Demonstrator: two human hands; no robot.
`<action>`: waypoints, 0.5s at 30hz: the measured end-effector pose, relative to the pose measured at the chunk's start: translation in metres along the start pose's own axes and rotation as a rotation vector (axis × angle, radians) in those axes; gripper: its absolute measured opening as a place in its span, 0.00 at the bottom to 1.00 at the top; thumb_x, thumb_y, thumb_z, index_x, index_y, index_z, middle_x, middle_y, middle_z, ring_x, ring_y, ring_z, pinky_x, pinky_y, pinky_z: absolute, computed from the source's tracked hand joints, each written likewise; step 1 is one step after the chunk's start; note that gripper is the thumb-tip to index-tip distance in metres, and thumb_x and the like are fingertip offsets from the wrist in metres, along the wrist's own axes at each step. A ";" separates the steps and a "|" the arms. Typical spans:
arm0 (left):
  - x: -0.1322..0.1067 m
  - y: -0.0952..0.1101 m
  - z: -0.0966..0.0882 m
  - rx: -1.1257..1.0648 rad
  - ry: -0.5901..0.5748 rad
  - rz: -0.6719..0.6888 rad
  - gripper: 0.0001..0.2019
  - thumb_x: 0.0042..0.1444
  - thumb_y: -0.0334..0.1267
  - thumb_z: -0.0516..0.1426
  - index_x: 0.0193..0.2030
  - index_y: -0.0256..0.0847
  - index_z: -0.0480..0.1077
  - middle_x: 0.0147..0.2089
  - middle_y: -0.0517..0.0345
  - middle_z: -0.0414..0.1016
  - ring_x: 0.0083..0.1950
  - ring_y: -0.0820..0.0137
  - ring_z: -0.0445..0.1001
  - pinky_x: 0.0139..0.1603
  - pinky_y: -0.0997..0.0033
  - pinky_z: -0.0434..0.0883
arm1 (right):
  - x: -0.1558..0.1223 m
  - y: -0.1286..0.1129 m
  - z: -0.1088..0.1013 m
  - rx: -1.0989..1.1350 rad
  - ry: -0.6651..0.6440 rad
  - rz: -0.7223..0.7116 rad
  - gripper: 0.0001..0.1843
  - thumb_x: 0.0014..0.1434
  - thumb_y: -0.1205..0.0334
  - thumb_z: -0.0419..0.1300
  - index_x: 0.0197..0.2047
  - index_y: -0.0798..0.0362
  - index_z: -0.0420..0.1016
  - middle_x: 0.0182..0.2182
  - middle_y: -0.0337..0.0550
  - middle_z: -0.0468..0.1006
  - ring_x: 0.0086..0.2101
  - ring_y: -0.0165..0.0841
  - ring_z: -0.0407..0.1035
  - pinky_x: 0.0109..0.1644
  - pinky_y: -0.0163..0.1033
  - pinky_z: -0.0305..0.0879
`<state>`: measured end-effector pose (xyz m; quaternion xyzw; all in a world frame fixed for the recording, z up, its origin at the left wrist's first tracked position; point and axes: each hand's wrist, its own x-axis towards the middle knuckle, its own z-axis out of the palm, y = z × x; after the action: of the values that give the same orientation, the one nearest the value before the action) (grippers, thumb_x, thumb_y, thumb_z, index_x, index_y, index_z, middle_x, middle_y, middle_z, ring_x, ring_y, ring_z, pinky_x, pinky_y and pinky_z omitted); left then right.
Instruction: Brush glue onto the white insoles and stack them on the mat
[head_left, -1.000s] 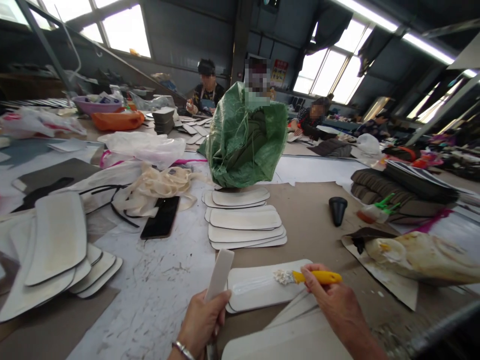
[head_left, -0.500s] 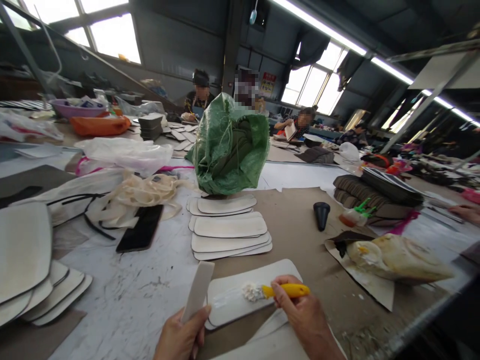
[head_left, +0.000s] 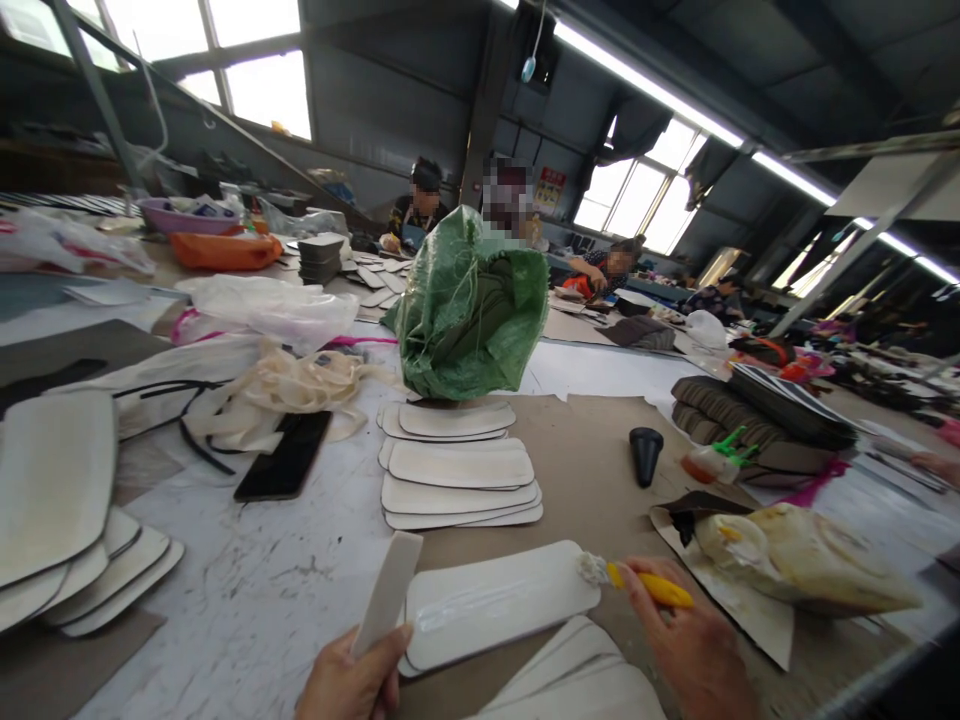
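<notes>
In my left hand (head_left: 358,672) a flat, off-white strip (head_left: 388,590) stands tilted upward, thumb pressed on its lower end. My right hand (head_left: 686,630) grips a yellow-handled brush (head_left: 664,589). White paste clings to the bristles, which are at the right end of a pale rounded panel (head_left: 502,608). A wet, shiny smear shows on the panel's left part, and another panel's edge peeks out beneath it. Fanned pale panels (head_left: 574,685) lie nearest me, between the hands. Beyond the pasted panel are overlapped rows of similar panels (head_left: 461,465).
A green woven sack (head_left: 472,310) stands behind the panel rows. At right are a black cone-shaped object (head_left: 645,457), a paste-smeared bag (head_left: 814,560) and stacked dark pieces (head_left: 727,410). To the left lie a phone (head_left: 281,460), cream tape (head_left: 300,380) and more panels (head_left: 60,490). Co-workers sit beyond.
My right hand has moved the brush rightward, from the panel's middle to its right end. My left hand still holds the strip, slightly lower and left. The view has shifted a little.
</notes>
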<state>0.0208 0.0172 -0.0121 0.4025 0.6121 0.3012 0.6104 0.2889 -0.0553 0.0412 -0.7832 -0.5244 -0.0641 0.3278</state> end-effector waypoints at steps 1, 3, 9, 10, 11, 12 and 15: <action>0.000 -0.001 0.000 -0.003 -0.005 0.002 0.27 0.32 0.62 0.55 0.06 0.40 0.55 0.05 0.66 0.49 0.09 0.80 0.46 0.14 0.76 0.40 | -0.001 -0.005 -0.002 0.010 0.011 0.004 0.17 0.52 0.48 0.48 0.28 0.51 0.69 0.28 0.44 0.74 0.31 0.37 0.69 0.37 0.39 0.64; 0.000 -0.003 0.000 -0.023 -0.018 -0.006 0.26 0.32 0.61 0.55 0.06 0.40 0.56 0.04 0.66 0.49 0.09 0.80 0.45 0.14 0.77 0.40 | -0.004 -0.017 -0.002 0.039 -0.003 0.033 0.17 0.52 0.47 0.49 0.28 0.51 0.69 0.28 0.44 0.74 0.31 0.36 0.69 0.37 0.39 0.64; 0.001 -0.006 0.001 -0.052 -0.024 -0.025 0.25 0.32 0.60 0.55 0.07 0.39 0.56 0.04 0.66 0.50 0.08 0.81 0.44 0.12 0.77 0.39 | -0.010 -0.031 0.021 0.145 -0.177 0.056 0.18 0.54 0.48 0.48 0.29 0.51 0.70 0.26 0.43 0.75 0.28 0.34 0.70 0.34 0.35 0.66; 0.002 -0.007 0.001 -0.050 -0.028 -0.026 0.26 0.32 0.61 0.55 0.07 0.39 0.56 0.04 0.66 0.49 0.08 0.81 0.45 0.12 0.77 0.40 | -0.008 -0.025 0.022 0.118 -0.146 0.041 0.17 0.53 0.47 0.49 0.29 0.51 0.70 0.27 0.43 0.75 0.29 0.35 0.70 0.35 0.36 0.66; 0.002 -0.007 0.001 -0.051 -0.031 -0.025 0.26 0.31 0.61 0.56 0.07 0.39 0.56 0.04 0.66 0.49 0.08 0.80 0.46 0.12 0.77 0.41 | -0.006 -0.018 0.021 0.083 -0.108 0.029 0.17 0.53 0.47 0.49 0.29 0.51 0.70 0.28 0.44 0.75 0.30 0.36 0.70 0.35 0.37 0.65; 0.003 -0.008 0.001 -0.053 -0.033 -0.023 0.26 0.31 0.61 0.56 0.07 0.39 0.56 0.04 0.66 0.49 0.08 0.80 0.46 0.12 0.78 0.41 | -0.004 -0.009 0.019 0.048 -0.076 0.023 0.18 0.52 0.47 0.49 0.29 0.51 0.70 0.28 0.44 0.75 0.31 0.37 0.70 0.36 0.38 0.65; 0.005 -0.011 0.000 -0.067 -0.039 -0.022 0.26 0.31 0.62 0.55 0.08 0.39 0.57 0.04 0.66 0.50 0.08 0.81 0.46 0.12 0.78 0.42 | 0.001 0.010 0.007 -0.015 -0.036 0.007 0.18 0.53 0.47 0.48 0.29 0.51 0.70 0.29 0.45 0.75 0.32 0.38 0.70 0.37 0.39 0.65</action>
<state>0.0203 0.0161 -0.0240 0.3807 0.5941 0.3069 0.6387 0.2960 -0.0528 0.0320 -0.7884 -0.5272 -0.0527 0.3125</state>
